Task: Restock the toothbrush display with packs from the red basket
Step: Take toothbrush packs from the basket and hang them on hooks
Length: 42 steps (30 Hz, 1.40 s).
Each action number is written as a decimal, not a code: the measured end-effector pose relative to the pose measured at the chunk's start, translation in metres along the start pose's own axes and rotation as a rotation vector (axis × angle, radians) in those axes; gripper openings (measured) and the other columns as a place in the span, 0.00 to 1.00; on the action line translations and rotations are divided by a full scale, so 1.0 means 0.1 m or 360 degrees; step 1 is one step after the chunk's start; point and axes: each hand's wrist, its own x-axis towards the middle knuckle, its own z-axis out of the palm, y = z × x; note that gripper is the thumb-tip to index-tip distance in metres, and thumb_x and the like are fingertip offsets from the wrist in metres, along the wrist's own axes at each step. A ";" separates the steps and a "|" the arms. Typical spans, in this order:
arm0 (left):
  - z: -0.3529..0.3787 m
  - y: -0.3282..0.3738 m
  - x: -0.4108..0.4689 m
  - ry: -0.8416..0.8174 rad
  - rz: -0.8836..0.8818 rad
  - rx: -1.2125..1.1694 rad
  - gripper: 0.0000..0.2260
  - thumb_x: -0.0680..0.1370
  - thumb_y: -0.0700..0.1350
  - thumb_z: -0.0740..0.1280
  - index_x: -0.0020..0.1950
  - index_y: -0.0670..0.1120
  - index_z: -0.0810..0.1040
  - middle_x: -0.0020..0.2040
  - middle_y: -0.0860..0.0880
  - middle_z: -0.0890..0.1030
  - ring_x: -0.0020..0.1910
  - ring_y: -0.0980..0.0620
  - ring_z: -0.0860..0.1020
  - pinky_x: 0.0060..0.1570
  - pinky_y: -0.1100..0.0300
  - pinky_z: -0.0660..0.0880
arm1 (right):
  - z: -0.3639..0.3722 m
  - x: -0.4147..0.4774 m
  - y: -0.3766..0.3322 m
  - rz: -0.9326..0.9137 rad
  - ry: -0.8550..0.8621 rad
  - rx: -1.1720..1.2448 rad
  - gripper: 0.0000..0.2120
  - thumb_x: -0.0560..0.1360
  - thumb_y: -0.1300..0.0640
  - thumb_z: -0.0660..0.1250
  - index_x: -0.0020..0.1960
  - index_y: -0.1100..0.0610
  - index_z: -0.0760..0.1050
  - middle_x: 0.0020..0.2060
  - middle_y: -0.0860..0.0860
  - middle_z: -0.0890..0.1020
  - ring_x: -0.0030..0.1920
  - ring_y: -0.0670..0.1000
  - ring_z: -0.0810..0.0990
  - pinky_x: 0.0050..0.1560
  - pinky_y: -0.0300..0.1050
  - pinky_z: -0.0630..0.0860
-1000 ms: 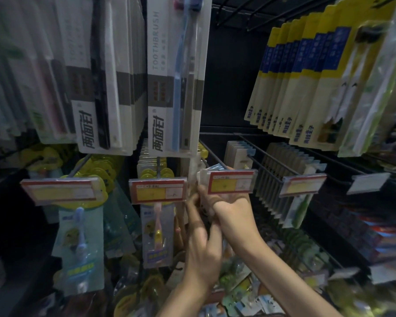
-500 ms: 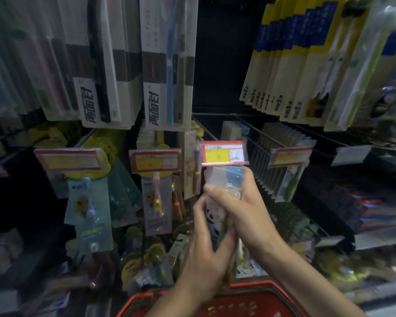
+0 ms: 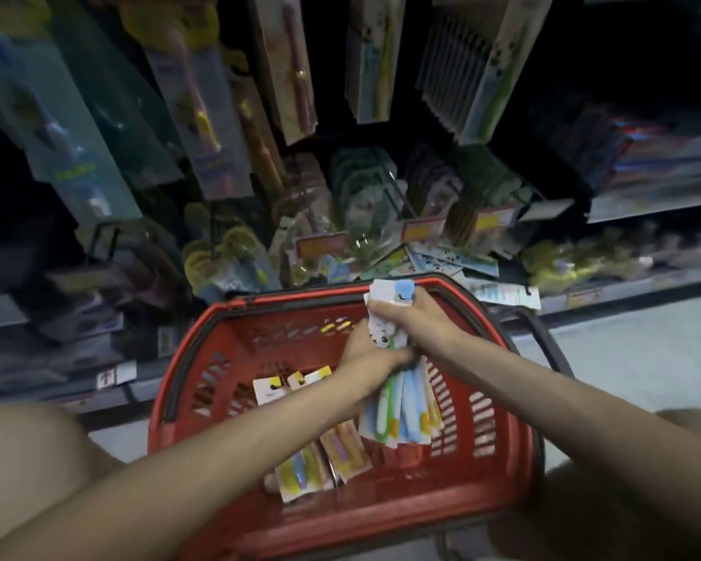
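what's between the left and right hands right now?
Head view: a bundle of toothbrush packs sits between the left hand and the right hand. Both grip it, above the red basket.

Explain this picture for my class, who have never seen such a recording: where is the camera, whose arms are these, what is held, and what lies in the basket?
There is no machine here. A person wears a wide-angle camera on the head, so you look forward and down along their own two bare arms. The left hand and the right hand together grip a bundle of toothbrush packs above the red basket, which sits in front of the shelves. More loose packs lie inside the basket. Beyond it hang the display packs, which are blurred.
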 end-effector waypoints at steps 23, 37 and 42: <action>0.74 -1.70 0.91 -0.0022 -0.1085 0.0376 0.50 0.66 0.69 0.76 0.77 0.41 0.67 0.71 0.41 0.77 0.61 0.43 0.80 0.51 0.54 0.76 | -0.47 0.40 0.46 0.0363 -0.0701 -0.1525 0.20 0.81 0.48 0.66 0.57 0.64 0.82 0.48 0.59 0.85 0.45 0.55 0.81 0.44 0.47 0.76; -0.24 -0.49 0.33 -0.0171 -0.0398 0.0713 0.19 0.79 0.46 0.72 0.69 0.42 0.77 0.53 0.48 0.79 0.51 0.51 0.77 0.46 0.59 0.72 | 0.06 0.18 -0.39 -0.0305 -0.0508 -0.1339 0.09 0.79 0.51 0.71 0.55 0.55 0.84 0.49 0.53 0.87 0.51 0.53 0.84 0.56 0.49 0.81; -0.73 0.37 -0.04 -0.0115 -0.0037 0.0774 0.16 0.65 0.54 0.73 0.51 0.52 0.81 0.42 0.53 0.83 0.41 0.52 0.81 0.49 0.50 0.78 | 0.24 -0.02 -0.82 -0.0667 -0.0272 -0.1086 0.08 0.75 0.59 0.71 0.52 0.49 0.85 0.44 0.44 0.87 0.46 0.45 0.84 0.50 0.42 0.79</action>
